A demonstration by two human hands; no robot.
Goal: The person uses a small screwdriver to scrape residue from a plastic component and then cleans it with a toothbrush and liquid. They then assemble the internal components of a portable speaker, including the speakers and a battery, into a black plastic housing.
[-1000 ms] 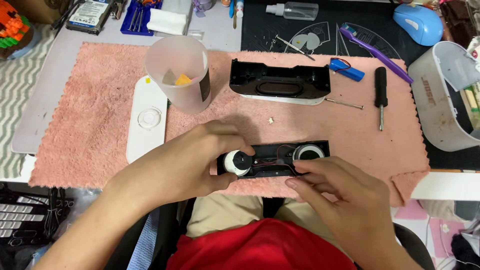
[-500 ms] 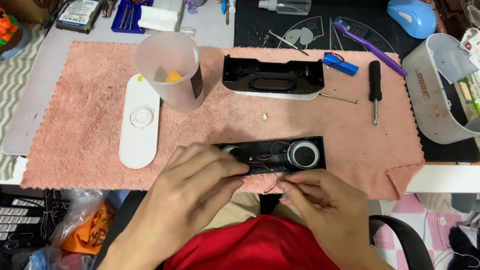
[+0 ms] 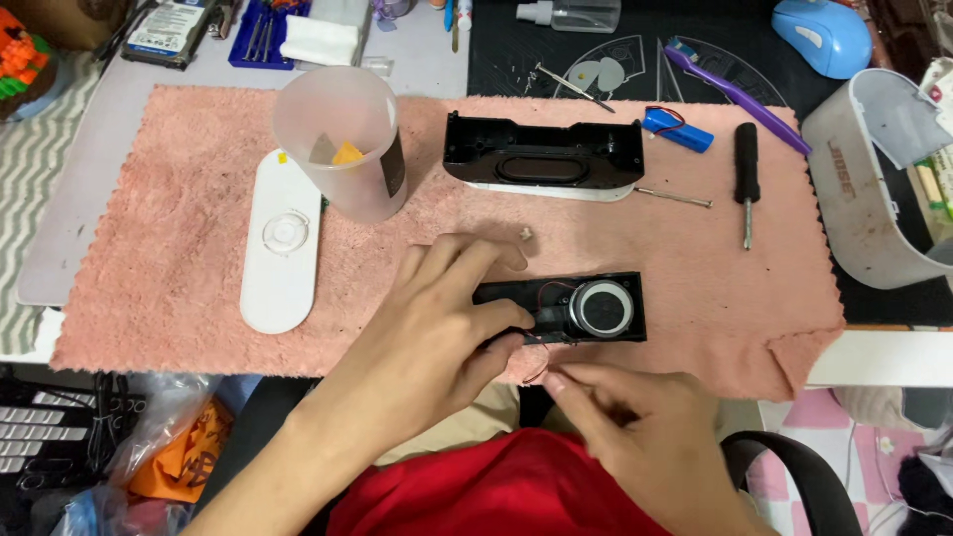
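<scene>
Right, the black speaker panel (image 3: 596,310) lies flat on the pink towel (image 3: 149,248), close to the towel's near edge, its long axis running left to right, with the round silver speaker driver (image 3: 602,309) facing up at its right end. Left hand (image 3: 437,318) lies across the panel's left end, fingers curled down and closed on it, thumb tucked along the near side, so that end is hidden. Right hand (image 3: 635,417) sits just off the towel's near edge, below the panel, fingertips pinched narrow on a thin wire (image 3: 537,369) that loops out from the panel; how firmly they hold it, I cannot tell.

Beyond the panel, further up the towel, the black speaker housing (image 3: 541,159) lies parallel to it, its oval opening facing up. Between the two sits a tiny pale bit (image 3: 526,234). Left of the housing stands a translucent plastic cup (image 3: 342,144), and left of that a long white oval cover (image 3: 280,243) lies with its long axis pointing away from the person. At the towel's right side lie a black-handled screwdriver (image 3: 747,179), a blue battery (image 3: 677,129) and a purple toothbrush (image 3: 735,94). Off the towel's right edge rests a white curved shell (image 3: 864,199).
</scene>
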